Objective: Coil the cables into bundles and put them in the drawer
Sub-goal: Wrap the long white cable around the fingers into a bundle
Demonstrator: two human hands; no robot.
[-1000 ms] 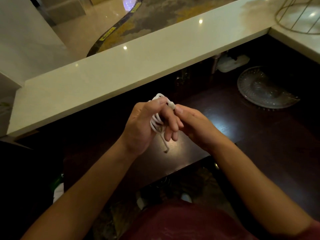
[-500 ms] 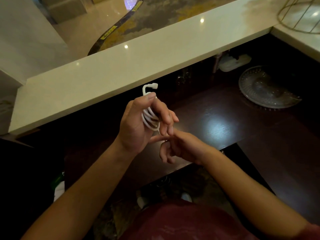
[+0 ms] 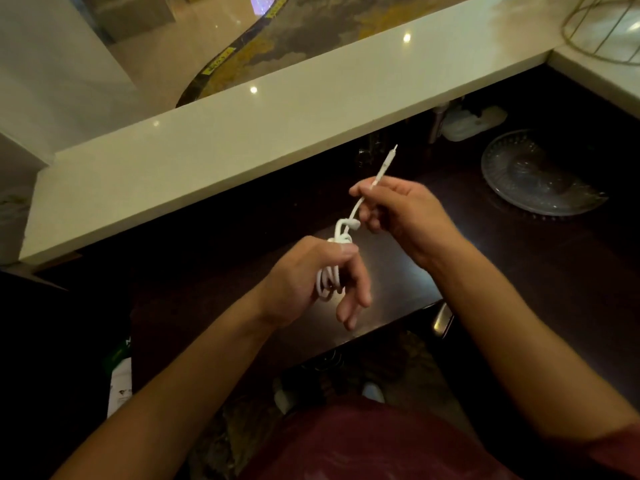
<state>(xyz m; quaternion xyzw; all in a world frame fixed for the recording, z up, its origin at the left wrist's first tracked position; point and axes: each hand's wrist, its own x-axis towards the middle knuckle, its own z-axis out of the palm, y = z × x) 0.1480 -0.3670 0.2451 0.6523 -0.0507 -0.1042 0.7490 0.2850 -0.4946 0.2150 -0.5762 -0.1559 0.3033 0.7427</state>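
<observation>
A dark wooden desk (image 3: 398, 271) is sitting under a pale stone counter (image 3: 242, 133), which is running from 9 o'clock to 1 o'clock across the view; a clear glass dish (image 3: 533, 178) is resting on the desk at 2 o'clock. No drawer is identifiable in this view.

The white cable (image 3: 332, 271) is being held above the desk centre. The left hand (image 3: 311, 282) is holding the coiled loops, with thumb and forefinger closed on the bundle at its upper end and the remaining fingers hanging half-extended toward 5 o'clock. The right hand (image 3: 405, 213), at 1 o'clock from the bundle, is pinching the free tail just behind the plug (image 3: 389, 161), which is pointing toward 1 o'clock. The tail is running taut from the pinch down to a small loop at the top of the bundle.

Handling judgement: the cable is appearing light, thin and pliable, with some spring, so loose loops are likely to unwind if released. The smooth jacket is probably slippery. Grip is best taken across the wrapped waist of the bundle; pulling on the plug joint is risking strain there.
</observation>
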